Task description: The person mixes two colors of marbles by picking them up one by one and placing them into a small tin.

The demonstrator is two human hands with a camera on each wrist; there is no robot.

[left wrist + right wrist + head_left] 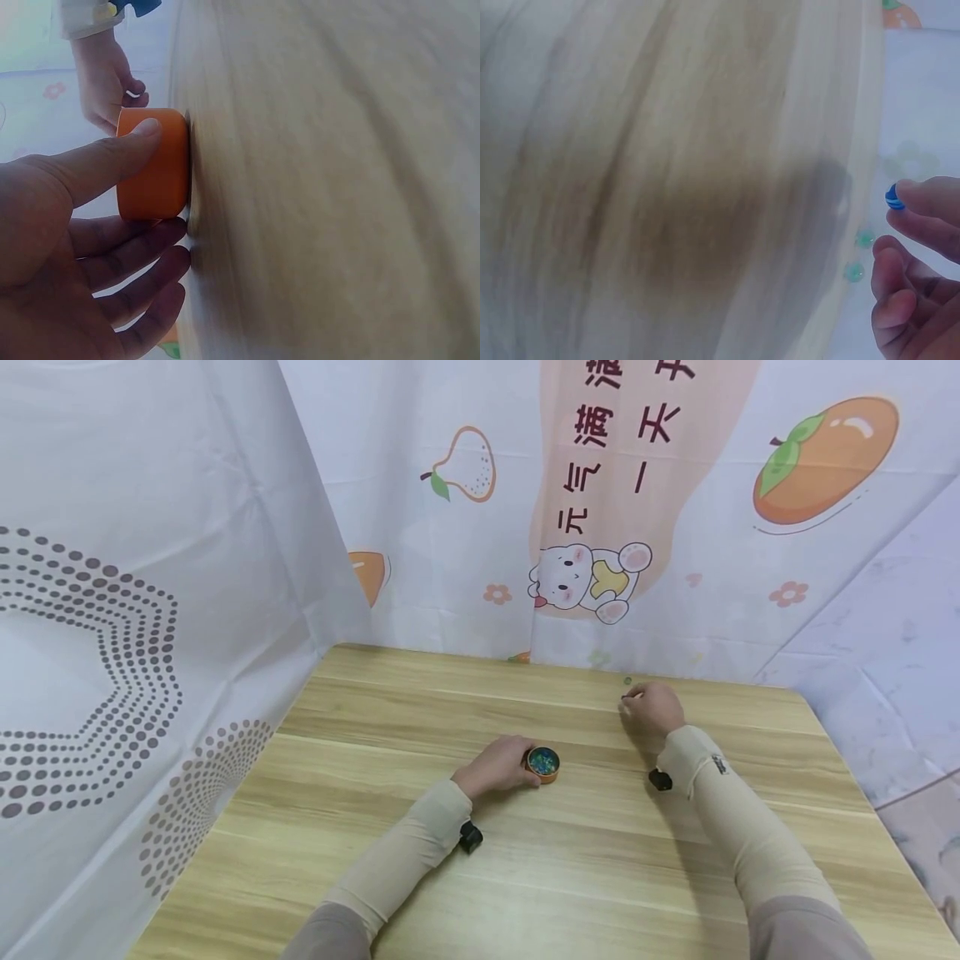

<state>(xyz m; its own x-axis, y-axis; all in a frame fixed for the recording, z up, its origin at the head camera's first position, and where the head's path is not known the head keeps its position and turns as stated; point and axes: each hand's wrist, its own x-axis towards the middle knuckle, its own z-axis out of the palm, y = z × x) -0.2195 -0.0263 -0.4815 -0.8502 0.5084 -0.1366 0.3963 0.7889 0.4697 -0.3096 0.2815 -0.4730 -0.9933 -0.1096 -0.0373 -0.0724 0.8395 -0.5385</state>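
My left hand (498, 765) grips a round orange container (154, 165) standing on the table, thumb on one side and fingers on the other. Small blue, green and yellow pieces (543, 762) lie inside it. Farther off to the right, my right hand (656, 708) pinches a blue marble (894, 197) with pale stripes between thumb and forefinger, over the far part of the table. Two clear green marbles (859, 255) show near that hand in the right wrist view; the head view shows one small green spot (627, 680) close to the far edge.
The wood-grain table (570, 868) meets a printed curtain (465, 552) along its far edge. A dotted white cloth (247, 527) hangs at the left, and a pale sheet (892, 635) stands to the right. Each wrist carries a small black camera (470, 837).
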